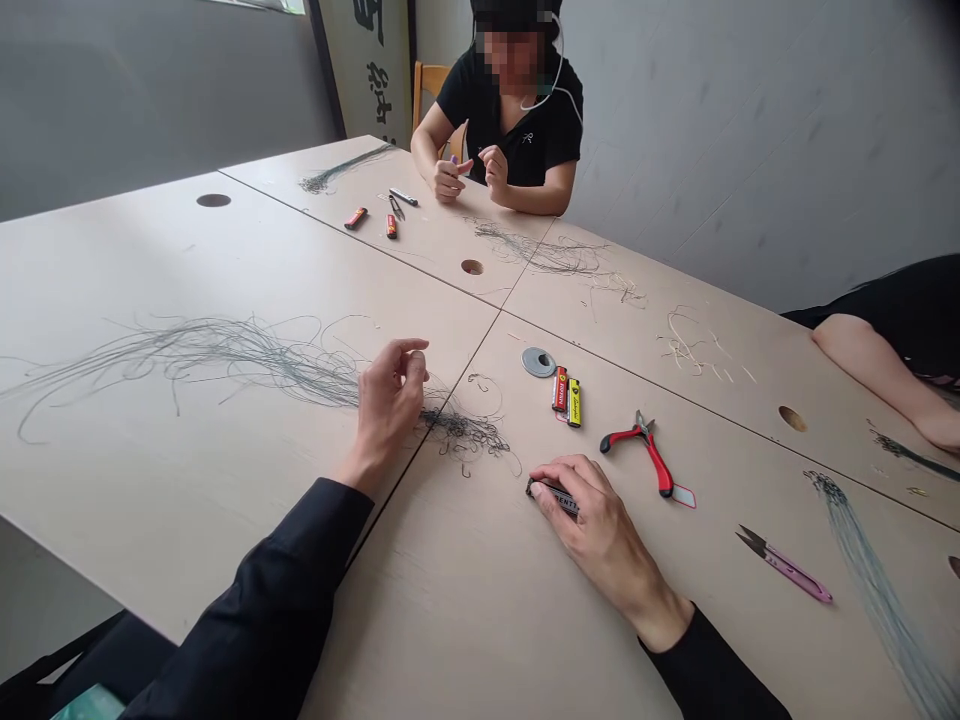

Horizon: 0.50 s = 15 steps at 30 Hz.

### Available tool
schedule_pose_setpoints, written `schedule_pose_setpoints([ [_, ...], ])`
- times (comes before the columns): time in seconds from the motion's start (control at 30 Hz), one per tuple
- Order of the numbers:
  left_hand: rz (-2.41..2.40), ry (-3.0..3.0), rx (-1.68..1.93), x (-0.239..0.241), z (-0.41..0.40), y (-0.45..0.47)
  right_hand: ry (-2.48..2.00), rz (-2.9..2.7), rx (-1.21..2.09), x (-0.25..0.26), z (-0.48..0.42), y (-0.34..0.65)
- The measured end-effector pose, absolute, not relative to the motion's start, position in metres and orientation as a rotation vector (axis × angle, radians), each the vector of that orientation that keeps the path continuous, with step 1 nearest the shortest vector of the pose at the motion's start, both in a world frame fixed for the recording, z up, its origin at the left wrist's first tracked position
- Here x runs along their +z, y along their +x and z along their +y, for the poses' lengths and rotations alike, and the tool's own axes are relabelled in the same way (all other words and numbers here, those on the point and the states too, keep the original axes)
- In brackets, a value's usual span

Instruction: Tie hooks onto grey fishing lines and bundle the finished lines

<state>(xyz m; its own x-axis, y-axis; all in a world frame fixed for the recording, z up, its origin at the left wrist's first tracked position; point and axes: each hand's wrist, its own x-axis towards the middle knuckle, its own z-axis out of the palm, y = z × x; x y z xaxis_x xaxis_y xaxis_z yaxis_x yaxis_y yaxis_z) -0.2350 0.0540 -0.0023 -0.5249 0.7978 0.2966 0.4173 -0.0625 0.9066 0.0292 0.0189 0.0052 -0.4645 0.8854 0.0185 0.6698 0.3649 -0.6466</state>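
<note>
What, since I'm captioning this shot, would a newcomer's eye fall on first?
Probably the red-handled pliers, spread open on the table to the right of a red lighter and a yellow lighter. Next might come the long tangle of thin dark strands, sprawling leftward from the left hand. The right hand, nearer than the pliers, holds what looks like a black lighter.

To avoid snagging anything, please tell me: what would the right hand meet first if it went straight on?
The right hand, black lighter leading, would probably first meet the tangled, hooked end of the dark strand bundle, ahead and to its left; the hand's height is unclear.
</note>
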Motion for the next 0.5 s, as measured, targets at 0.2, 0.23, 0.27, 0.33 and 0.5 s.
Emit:
schedule_pose_setpoints([
  [0.2,1.901,1.265,1.614,-0.001,0.056,-0.235,-1.355,-2.291,0.747,0.009,0.035,0.016],
  [0.23,1.908,1.271,1.609,-0.002,0.057,-0.235,-1.338,-2.305,0.739,0.010,0.038,0.012],
  [0.27,1.917,1.276,1.605,-0.002,0.057,-0.235,-1.316,-2.322,0.738,0.011,0.042,0.008],
  [0.33,1.929,1.282,1.600,-0.002,0.057,-0.235,-1.260,-2.361,0.742,0.012,0.048,0.000],
  [0.5,1.924,1.291,1.577,-0.001,0.056,-0.234,-1.185,-2.431,0.767,0.012,0.054,-0.009],
])
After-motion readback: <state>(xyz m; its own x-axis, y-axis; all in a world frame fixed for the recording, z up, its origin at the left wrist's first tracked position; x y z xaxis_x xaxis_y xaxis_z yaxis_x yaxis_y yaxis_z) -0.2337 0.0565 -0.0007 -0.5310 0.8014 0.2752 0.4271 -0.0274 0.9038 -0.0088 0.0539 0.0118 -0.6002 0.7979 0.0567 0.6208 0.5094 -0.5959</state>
